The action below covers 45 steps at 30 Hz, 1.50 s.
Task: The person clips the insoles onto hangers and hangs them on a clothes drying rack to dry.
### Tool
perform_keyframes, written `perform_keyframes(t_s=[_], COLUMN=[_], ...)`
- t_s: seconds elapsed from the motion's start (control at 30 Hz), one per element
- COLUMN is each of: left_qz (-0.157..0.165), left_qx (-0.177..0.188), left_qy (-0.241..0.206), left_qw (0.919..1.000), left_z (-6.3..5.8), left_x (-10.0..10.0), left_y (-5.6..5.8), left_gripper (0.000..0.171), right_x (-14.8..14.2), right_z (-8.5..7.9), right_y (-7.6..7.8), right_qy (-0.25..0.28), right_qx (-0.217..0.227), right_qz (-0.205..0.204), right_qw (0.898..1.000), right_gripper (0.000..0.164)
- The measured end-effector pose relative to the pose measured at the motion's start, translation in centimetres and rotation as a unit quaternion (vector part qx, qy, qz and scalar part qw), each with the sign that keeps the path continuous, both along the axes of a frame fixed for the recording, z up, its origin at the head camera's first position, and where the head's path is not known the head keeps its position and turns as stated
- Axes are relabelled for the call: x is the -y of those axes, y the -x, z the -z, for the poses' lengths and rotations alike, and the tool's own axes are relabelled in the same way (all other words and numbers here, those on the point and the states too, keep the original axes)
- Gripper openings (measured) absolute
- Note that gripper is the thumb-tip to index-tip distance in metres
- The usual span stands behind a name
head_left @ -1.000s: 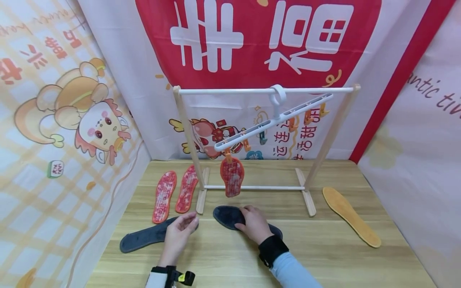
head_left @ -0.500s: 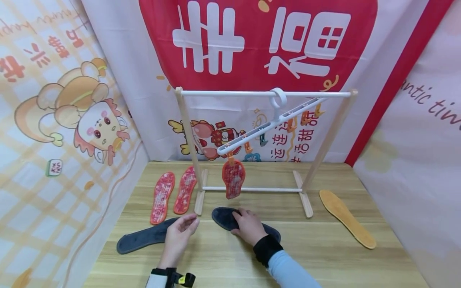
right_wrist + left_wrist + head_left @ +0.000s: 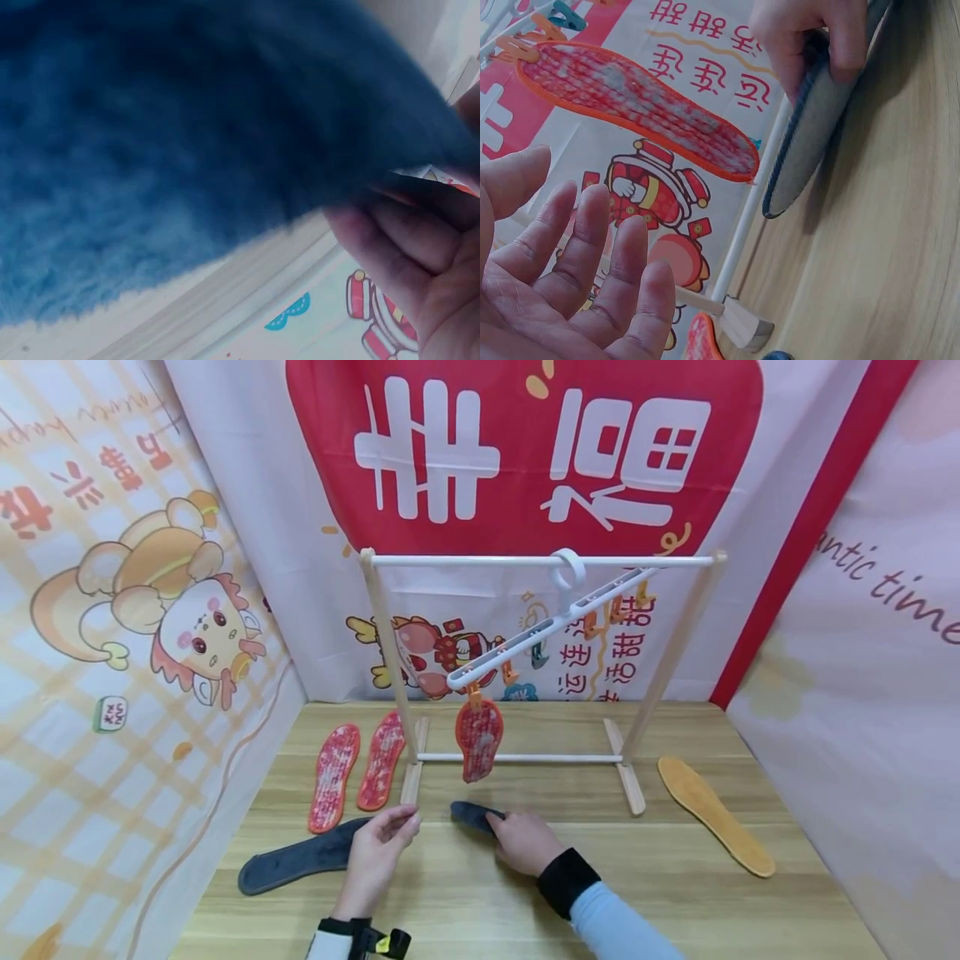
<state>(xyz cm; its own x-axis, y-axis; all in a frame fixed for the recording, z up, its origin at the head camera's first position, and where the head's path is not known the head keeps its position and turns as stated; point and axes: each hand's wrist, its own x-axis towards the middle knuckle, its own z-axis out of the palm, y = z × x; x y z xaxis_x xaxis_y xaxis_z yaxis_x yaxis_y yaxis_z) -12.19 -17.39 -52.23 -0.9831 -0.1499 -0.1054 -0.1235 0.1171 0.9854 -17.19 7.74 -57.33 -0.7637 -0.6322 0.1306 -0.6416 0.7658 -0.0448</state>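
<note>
My right hand [image 3: 528, 843] pinches a dark blue fuzzy insole [image 3: 474, 817] in front of the wooden rack, and the insole is tilted up on its edge. Its pale underside faces the left wrist view, while its blue pile fills much of the right wrist view. My left hand [image 3: 375, 860] holds nothing; its fingers [image 3: 585, 232] are loosely bent. It overlaps one end of a second dark insole [image 3: 292, 860] lying on the table. Above and behind the gripped insole, a red patterned insole [image 3: 478, 739] hangs from an orange clip [image 3: 474, 696].
A white clip hanger [image 3: 551, 627] hangs slanted from the rack's top bar [image 3: 465, 561], with several clips along it. Two red insoles [image 3: 333, 777] lie left of the rack. A tan insole [image 3: 716, 814] lies to the right. Printed cloth walls surround the table.
The right hand has lifted the dark blue insole from lying flat and tilted it onto its edge. The left hand has hardly moved. The head view has shifted slightly.
</note>
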Motion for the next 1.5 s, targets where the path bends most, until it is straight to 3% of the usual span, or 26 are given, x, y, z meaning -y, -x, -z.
perform_keyframes(t_s=[0.1,0.37,0.7,0.83,1.07,1.33,1.5], left_qz=[0.008,0.043,0.099,0.123,0.159,0.164,0.162], left_qx=[-0.005,-0.055,-0.08,-0.097,-0.136,-0.185,-0.209], left_qy=[0.0,0.008,0.021,0.026,0.023,-0.038,-0.052], left_qw=[1.0,0.9975,0.9917,0.9873,0.9776,0.9682,0.9629], left_z=[-0.3,-1.5,-3.8,-5.1,-7.3,-9.7,-11.6], left_x=[-0.3,-1.9,-4.9,-6.4,-9.0,-11.5,-12.7], left_y=[0.0,0.1,0.3,0.8,2.3,4.9,6.0], left_gripper=[0.038,0.03,0.034,0.038,0.044,0.046,0.054], right_x=[-0.8,-3.9,-8.0,-9.4,-11.0,-12.2,-12.8], right_z=[-0.1,-1.0,-3.9,-5.2,-6.9,-7.5,-7.9], right_y=[-0.2,-0.9,-1.6,-1.7,-2.3,-2.9,-2.9], right_qy=[0.013,0.083,0.176,0.222,0.318,0.39,0.418], right_qx=[0.023,0.012,0.026,0.029,0.074,0.07,0.096], right_qz=[0.009,0.067,0.147,0.168,0.203,0.206,0.205], right_qw=[1.0,0.994,0.973,0.96,0.923,0.895,0.88], right_gripper=[0.042,0.01,0.016,0.013,0.011,0.019,0.019])
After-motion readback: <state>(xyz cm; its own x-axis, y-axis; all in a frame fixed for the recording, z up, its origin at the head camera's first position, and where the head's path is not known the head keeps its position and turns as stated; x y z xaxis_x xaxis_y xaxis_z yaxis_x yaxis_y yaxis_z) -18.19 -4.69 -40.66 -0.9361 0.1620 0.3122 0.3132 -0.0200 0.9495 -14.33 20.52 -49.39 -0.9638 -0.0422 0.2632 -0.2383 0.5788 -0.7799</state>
